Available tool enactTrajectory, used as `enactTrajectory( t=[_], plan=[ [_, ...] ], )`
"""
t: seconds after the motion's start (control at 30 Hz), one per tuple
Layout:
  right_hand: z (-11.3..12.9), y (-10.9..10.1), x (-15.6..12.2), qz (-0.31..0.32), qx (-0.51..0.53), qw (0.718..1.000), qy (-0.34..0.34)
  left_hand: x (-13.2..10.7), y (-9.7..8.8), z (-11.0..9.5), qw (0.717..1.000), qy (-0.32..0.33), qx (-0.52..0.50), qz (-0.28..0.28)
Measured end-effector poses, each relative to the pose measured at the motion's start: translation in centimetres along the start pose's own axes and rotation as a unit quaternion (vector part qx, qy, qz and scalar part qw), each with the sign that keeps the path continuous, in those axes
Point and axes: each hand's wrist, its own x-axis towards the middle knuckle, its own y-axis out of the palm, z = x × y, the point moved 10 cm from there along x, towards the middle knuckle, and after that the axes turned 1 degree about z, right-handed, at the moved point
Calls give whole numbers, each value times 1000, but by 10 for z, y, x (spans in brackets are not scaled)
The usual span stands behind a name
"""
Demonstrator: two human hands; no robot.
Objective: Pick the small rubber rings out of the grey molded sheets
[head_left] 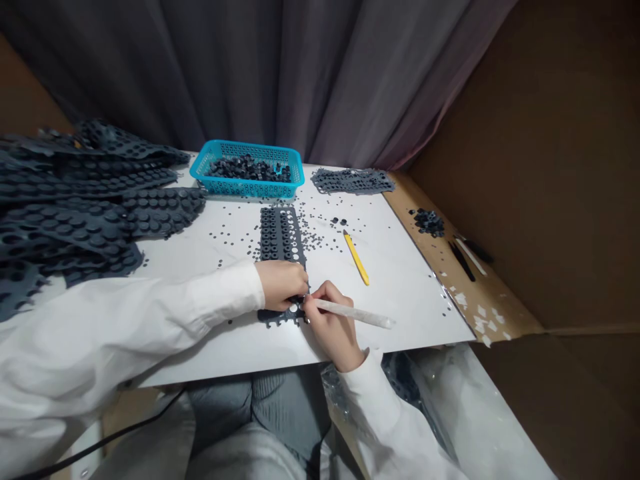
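A dark rubber sheet (278,235) with rows of round raised caps and some punched-out holes lies on the white table. Across its lower part rests my left hand (283,284), fingers curled down on the sheet's right side; what they pinch, if anything, is hidden. My right hand (334,327) grips a white pen-like stick (356,313), its tip at the sheet's right edge close to my left fingertips. The tip itself is covered by the fingers. To the right of the sheet lies a yellow pen-shaped tool (356,259), and two small black caps (340,221) sit above it.
A blue basket (247,189) of black pieces stands at the back. Dark rubber sheets (95,200) are heaped at left; flat strips (353,180) lie back right. Small black discs (313,233) are scattered about. Cardboard at right bears a black pile (428,223) and paper scraps (483,311).
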Motion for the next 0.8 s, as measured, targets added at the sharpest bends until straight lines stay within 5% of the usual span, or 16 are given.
enactTrajectory(
  t=[0.17, 0.4, 0.63, 0.8],
  plan=[
    [-3, 1, 0, -2, -1, 1000, 9, 2, 0, -2, 999, -11, 27, 28],
    [-3, -1, -1, -10, -7, 1000, 0, -2, 9, -6, 996, -9, 89, -18],
    [-3, -1, -1, -18, 1, 1000, 1, -13, 10, 13, 998, -13, -22, -56],
    [-3, -2, -1, -19, 2, 1000, 1, -6, 7, 3, 999, 10, 18, -29]
  ],
)
